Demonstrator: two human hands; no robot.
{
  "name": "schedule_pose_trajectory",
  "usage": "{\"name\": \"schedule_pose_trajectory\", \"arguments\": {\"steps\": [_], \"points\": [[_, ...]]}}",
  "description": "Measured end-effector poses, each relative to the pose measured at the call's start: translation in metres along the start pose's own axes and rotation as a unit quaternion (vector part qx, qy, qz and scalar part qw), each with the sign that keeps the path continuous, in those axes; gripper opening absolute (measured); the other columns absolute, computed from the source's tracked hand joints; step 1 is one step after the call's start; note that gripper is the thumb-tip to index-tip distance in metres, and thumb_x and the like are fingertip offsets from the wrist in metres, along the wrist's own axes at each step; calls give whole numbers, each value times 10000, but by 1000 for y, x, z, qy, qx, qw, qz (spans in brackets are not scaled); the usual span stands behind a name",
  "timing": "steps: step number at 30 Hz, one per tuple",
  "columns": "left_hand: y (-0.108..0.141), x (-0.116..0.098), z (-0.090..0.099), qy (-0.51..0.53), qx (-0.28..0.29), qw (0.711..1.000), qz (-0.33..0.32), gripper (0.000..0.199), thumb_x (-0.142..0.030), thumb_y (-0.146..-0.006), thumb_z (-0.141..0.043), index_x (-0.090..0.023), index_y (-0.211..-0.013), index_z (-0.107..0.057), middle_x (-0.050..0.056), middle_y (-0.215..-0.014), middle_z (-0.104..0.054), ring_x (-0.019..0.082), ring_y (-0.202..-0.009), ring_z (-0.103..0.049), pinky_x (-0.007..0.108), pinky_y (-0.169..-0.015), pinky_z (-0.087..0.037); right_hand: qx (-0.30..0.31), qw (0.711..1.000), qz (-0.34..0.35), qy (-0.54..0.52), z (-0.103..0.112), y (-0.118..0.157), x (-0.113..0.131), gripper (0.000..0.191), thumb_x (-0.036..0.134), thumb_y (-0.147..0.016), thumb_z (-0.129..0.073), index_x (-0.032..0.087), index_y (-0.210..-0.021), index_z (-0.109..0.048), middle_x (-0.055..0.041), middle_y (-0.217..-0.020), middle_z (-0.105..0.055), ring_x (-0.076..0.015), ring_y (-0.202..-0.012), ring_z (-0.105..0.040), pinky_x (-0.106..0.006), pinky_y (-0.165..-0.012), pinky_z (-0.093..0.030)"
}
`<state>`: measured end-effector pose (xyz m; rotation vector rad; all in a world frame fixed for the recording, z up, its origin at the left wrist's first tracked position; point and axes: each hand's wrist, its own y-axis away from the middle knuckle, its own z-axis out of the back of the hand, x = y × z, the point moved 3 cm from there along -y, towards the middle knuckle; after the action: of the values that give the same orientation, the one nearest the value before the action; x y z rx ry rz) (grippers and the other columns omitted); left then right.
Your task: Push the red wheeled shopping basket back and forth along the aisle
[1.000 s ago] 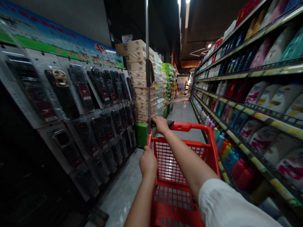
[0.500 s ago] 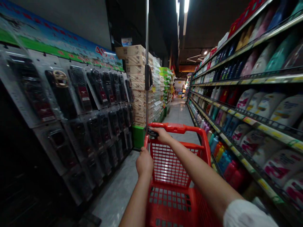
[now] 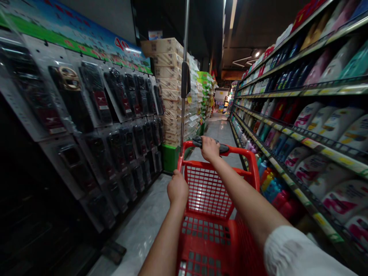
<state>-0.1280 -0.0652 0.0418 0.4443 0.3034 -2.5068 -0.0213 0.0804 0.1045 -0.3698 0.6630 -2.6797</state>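
A red plastic shopping cart (image 3: 253, 166) stands right in front of me. My left hand (image 3: 177, 188) is closed around the left side of its frame, just below the corner. Across the front crossbar lies a dark grey cloth (image 3: 197, 142), pressed down by my right hand (image 3: 211, 148) with its fingers bent over it. The cloth sticks out on both sides of the hand; part of it is hidden underneath. A metal pole (image 3: 186, 34) with a black grip (image 3: 185, 79) rises from the cart's left corner.
Shelves of shampoo and other bottles (image 3: 310, 115) line the right side. Packaged belts (image 3: 120, 94) hang on a rack at the left. Beyond it, stacked cartons (image 3: 168, 82) stand beside the aisle floor (image 3: 220, 132), which runs ahead.
My right hand has slid right along the crossbar with the cloth, away from the corner by the pole. My left hand keeps its hold on the frame.
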Motion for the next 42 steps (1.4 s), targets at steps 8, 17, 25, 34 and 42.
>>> {"name": "schedule_pose_trajectory", "arguments": {"steps": [8, 17, 25, 34, 42], "points": [[-1, 5, 2, -3, 3, 1000, -2, 271, -187, -985, -296, -96, -1140, -499, 192, -1002, -724, 289, -953, -718, 348, -741, -531, 57, 970, 231, 41, -6, -11, 14, 382, 189, -904, -451, 315, -1214, -634, -45, -1404, -517, -281, -1247, -399, -452, -929, -388], [-1, 2, 4, -8, 4, 1000, -17, 308, -229, -1001, -260, -96, -1144, -498, 193, -1003, -724, 309, -965, -713, 379, -755, -536, 49, 924, 372, 75, 21, 13, -92, 435, 106, -887, -477, 299, -1229, -663, -33, -1440, -482, -265, -1217, -380, -425, -993, -353], [0, -2, 9, -3, 9, 1000, -12, 308, -224, -994, -277, -85, -1164, -493, 213, -1040, -716, 318, -976, -708, 407, -785, -537, 104, 915, 348, 173, 53, 25, -167, 379, 111, -885, -508, 292, -1146, -713, -57, -1386, -535, -252, -1105, -459, -376, -905, -382], [1, -4, 11, 13, 0, 1000, -4, 325, -233, -982, -293, -78, -1166, -511, 257, -1039, -706, 334, -1002, -700, 425, -803, -533, 172, 949, 178, 194, 85, 72, -175, 363, 250, -870, -554, 276, -1218, -654, -90, -1189, -662, -265, -1048, -528, -361, -849, -395], [1, 2, 10, 32, 5, 999, -3, 300, -213, -980, -291, -94, -1153, -505, 243, -1029, -716, 314, -1004, -703, 393, -799, -524, 99, 991, 27, 89, 45, 107, -124, 512, 143, -867, -495, 293, -1356, -526, -75, -1311, -627, -293, -1274, -455, -574, -1065, -240]]}}
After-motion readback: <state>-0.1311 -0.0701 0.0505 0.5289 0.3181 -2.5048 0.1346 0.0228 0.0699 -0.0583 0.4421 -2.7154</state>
